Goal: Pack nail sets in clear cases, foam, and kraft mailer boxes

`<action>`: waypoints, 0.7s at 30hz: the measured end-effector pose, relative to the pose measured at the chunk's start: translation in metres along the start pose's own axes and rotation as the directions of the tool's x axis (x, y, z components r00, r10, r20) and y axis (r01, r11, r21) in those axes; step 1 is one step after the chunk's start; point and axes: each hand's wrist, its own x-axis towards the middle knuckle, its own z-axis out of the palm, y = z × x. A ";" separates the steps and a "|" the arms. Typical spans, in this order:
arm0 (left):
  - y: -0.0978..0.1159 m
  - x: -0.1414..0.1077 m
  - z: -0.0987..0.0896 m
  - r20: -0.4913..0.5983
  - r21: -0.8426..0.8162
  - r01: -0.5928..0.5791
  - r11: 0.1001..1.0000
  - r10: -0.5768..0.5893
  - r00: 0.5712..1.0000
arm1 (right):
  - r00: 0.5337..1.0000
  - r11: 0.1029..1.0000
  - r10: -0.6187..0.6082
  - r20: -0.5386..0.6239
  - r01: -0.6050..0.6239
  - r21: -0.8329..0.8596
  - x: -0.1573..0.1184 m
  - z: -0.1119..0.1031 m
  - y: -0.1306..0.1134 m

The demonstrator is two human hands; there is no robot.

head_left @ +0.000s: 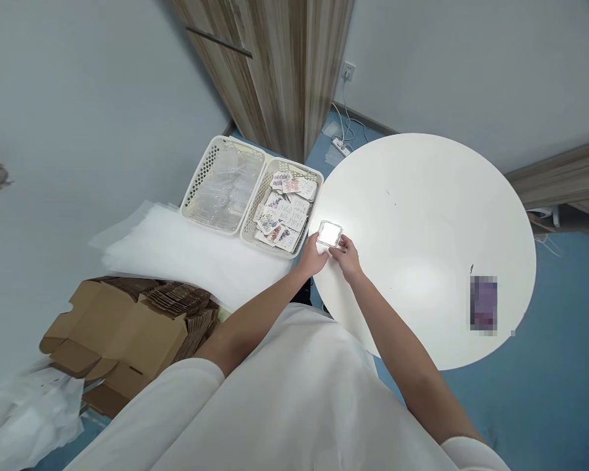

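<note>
Over the near left edge of the round white table (422,216), I hold a small clear, square-looking case (330,233) with a bright white face. My left hand (313,257) grips its left side. The fingers of my right hand (348,257) are closed on its lower right corner. Just left of my hands is a white plastic basket (319,176) of printed cards (288,212), some with coloured pictures. Beside it, a second white basket (192,196) contains clear plastic sleeves or packets (226,186), whose exact kind I cannot make out.
White foam-like sheets (177,252) lie left of the table, near stacked brown cardboard boxes (122,320). A blurred purple item (484,304) rests on the table's right side. Behind stand a wooden cabinet (275,72) and a power strip (341,146) on the floor.
</note>
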 end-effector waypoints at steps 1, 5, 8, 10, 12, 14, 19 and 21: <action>0.000 0.000 0.000 0.004 0.000 0.000 1.000 0.000 1.000 | 1.000 1.000 -0.001 0.003 0.001 0.003 -0.001 0.000 0.000; -0.001 -0.001 0.001 0.013 -0.002 -0.011 1.000 0.011 1.000 | 1.000 1.000 -0.003 0.023 0.002 0.009 -0.005 0.001 -0.002; -0.005 -0.001 0.001 0.021 -0.012 -0.020 1.000 0.020 1.000 | 0.999 1.000 -0.009 0.035 0.008 0.010 -0.009 0.000 -0.001; -0.007 -0.001 0.002 0.027 -0.020 -0.024 1.000 0.024 0.999 | 0.999 1.000 -0.011 0.035 0.011 0.006 -0.012 -0.001 0.000; -0.009 -0.002 0.002 0.036 -0.021 -0.028 0.999 0.029 0.999 | 0.999 1.000 -0.012 0.038 0.012 0.004 -0.014 -0.002 0.001; -0.011 -0.003 0.002 0.044 -0.019 -0.030 0.999 0.031 0.999 | 0.999 1.000 -0.016 0.045 0.015 0.006 -0.018 -0.003 0.001; -0.010 -0.011 0.001 0.058 -0.001 -0.014 1.000 0.014 0.998 | 0.996 1.000 -0.027 0.082 0.026 0.008 -0.030 -0.008 0.003; -0.011 -0.017 0.001 0.054 -0.001 -0.001 1.000 0.001 0.999 | 0.995 1.000 -0.026 0.097 0.027 -0.003 -0.036 -0.011 0.006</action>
